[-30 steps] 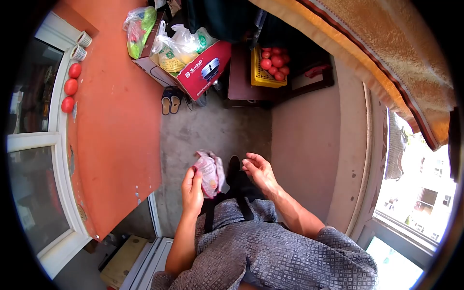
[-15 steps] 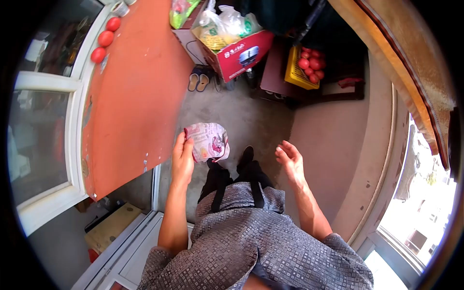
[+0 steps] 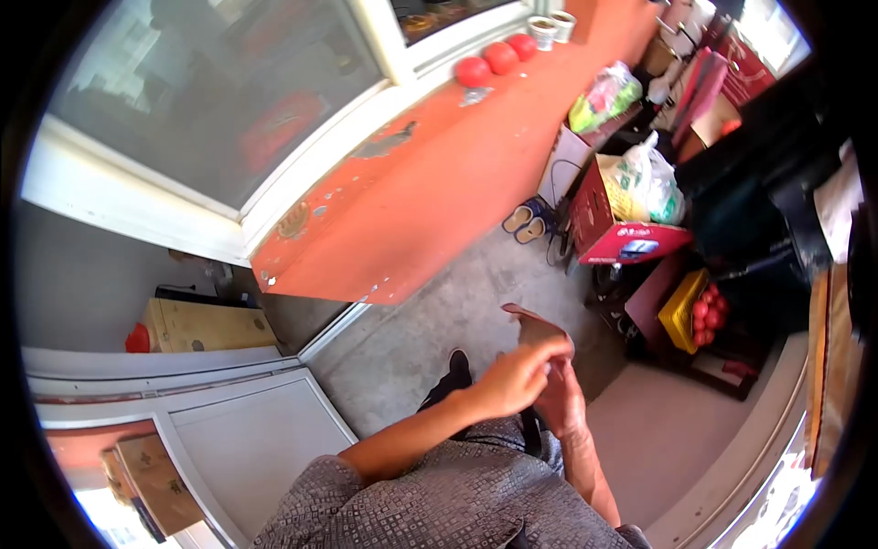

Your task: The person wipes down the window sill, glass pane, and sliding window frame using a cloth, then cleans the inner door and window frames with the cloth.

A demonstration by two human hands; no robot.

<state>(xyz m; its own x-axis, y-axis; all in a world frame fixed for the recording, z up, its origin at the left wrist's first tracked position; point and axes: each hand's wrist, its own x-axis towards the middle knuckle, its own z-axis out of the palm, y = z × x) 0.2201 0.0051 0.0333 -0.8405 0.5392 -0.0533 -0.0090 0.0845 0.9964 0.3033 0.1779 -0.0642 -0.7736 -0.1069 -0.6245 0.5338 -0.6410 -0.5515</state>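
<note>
Grip, head view: left hand (image 3: pixel 514 380), at 5 o'clock from the middle, has bent fingers closed on a cloth (image 3: pixel 538 331); right hand (image 3: pixel 562 403), between 4 and 5 o'clock, meets it from beneath, but how firmly its fingers hold, if at all, I cannot tell.
Cloth: at 4 o'clock, at the fingers of both hands, thin edge toward the camera, over the floor (image 3: pixel 384 343); its far end points to 11 o'clock from the hands.
Progress: by my judgement, the cloth is taken up and not laid down; how much of its handling is done or left does not show.
Shoe (image 3: pixel 459 362): at 6 o'clock, on the floor.
Slippers (image 3: pixel 529 222): at 2 o'clock, beside the orange wall (image 3: pixel 430 220).
Wall top: three tomatoes (image 3: pixel 500 58) in a row between 12 and 1 o'clock by the window frame (image 3: pixel 389 41); two cups (image 3: pixel 552 33) at 1 o'clock.
Box (image 3: pixel 599 242): just above 3 o'clock, holding bags (image 3: pixel 647 183).
Crate (image 3: pixel 677 316): just below 3 o'clock, yellow, with more tomatoes inside.
Cartons (image 3: pixel 160 485): at 8 o'clock, well apart from the hands.
</note>
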